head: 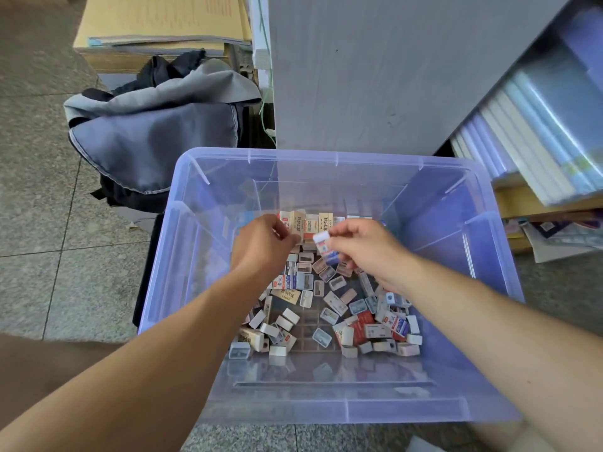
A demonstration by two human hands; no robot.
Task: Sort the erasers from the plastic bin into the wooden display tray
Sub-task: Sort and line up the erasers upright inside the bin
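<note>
A clear blue plastic bin (182,256) stands on the floor with several small boxed erasers (329,308) loose on its bottom. Under them lies a dark wooden tray (310,334) with square compartments, mostly covered. A row of beige and red erasers (315,223) stands upright at the far side. My left hand (261,246) reaches into the bin and pinches a beige eraser (296,228) in that row. My right hand (362,246) pinches a white, red and blue eraser (324,247) just above the pile.
A grey and black backpack (153,135) lies on the tiled floor left of the bin. A grey cabinet side (375,76) rises behind it. Shelves with stacked notebooks (528,135) are at the right, cardboard boxes (156,24) at the back left.
</note>
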